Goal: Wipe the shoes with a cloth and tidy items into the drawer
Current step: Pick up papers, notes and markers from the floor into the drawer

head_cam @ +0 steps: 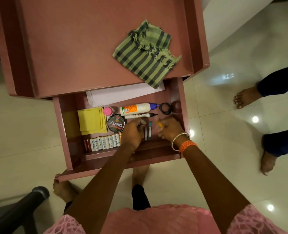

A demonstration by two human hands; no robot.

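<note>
While our left hand (133, 132) curls round small items and our right hand (169, 128) pinches a yellow pen (158, 123) inside the open drawer (62, 125), we judge tidying underway; next, folding in the cloth (145, 54) lying on the cabinet top (69, 48).

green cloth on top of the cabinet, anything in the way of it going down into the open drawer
Nothing blocks the drop: the green cloth already overhangs the cabinet's front edge above the open drawer. Both hands are inside, though, left hand and right hand, and white paper lies right below it.
</note>
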